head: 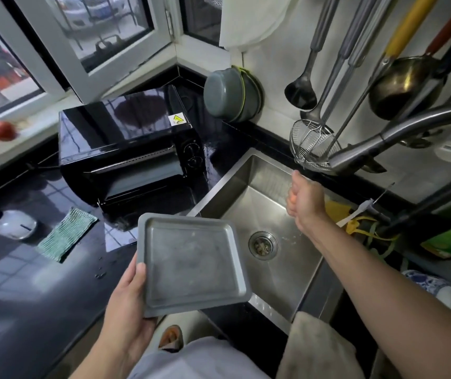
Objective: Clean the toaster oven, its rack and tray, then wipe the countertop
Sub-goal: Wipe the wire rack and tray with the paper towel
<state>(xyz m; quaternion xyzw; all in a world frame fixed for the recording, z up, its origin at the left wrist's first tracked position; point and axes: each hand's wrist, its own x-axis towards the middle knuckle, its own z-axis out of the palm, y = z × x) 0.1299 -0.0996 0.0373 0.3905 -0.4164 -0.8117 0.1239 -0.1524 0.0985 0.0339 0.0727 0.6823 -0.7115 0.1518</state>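
Observation:
My left hand [126, 294] grips the near left corner of the grey metal tray [191, 263], held level over the counter edge beside the steel sink [246, 192]. The tray's floor looks dull and smeared. My right hand [305, 198] reaches over the sink, cupped loosely under the faucet spout [361, 151], holding nothing. The black toaster oven [126, 149] stands on the dark countertop [27, 283] behind the tray with its door hanging open. A green woven cloth [65, 233] lies flat on the counter, left of the oven door.
A white spray bottle [14, 224] lies at the left. Grey bowls [229, 95] lean in the corner. Ladles and a wire skimmer [314, 144] hang above the sink. A towel [317, 346] hangs over the sink's front edge; yellow and green items sit to the right.

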